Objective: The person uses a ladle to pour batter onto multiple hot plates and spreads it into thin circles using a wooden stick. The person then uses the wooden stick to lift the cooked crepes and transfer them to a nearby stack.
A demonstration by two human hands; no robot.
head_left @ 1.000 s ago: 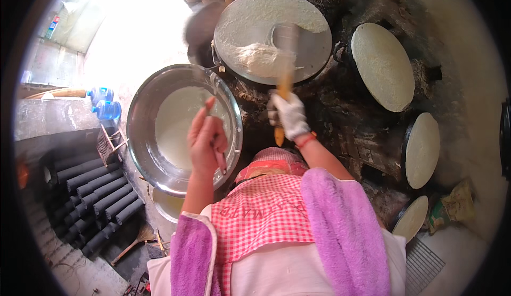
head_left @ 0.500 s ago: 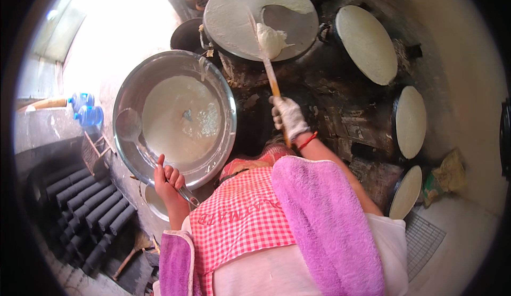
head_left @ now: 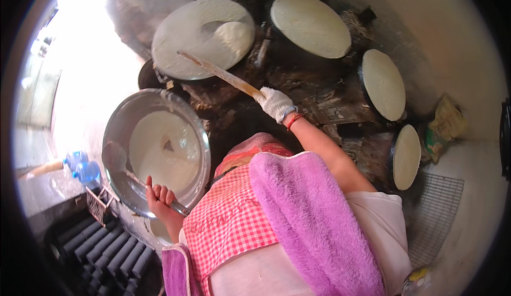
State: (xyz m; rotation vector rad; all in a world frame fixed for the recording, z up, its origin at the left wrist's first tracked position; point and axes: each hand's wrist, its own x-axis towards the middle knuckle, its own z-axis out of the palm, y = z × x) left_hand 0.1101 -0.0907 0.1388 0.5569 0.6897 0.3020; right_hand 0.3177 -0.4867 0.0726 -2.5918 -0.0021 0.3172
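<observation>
griddles [head_left: 209, 29]: 4, round, white-coated. yr white-gloved r hand [head_left: 275, 104]: fingers closed round 1 wooden paddle [head_left: 219, 72], axis diag., tip up-left over biggest. l hand [head_left: 161, 197]: curled on 1 metal ladle [head_left: 114, 157] in 1 round steel basin [head_left: 120, 128].

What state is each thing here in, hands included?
Left hand: closed on the ladle
Right hand: gloved, closed on the paddle
Ladle: held, head inside the basin
Paddle: held, tip over the griddle
Basin: part filled with batter
Batter: pale, liquid-looking
Griddle: unevenly coated
Dough lump: resting on the griddle
Three rounds: flat, pale, unbroken
Black cylinders: stacked
</observation>
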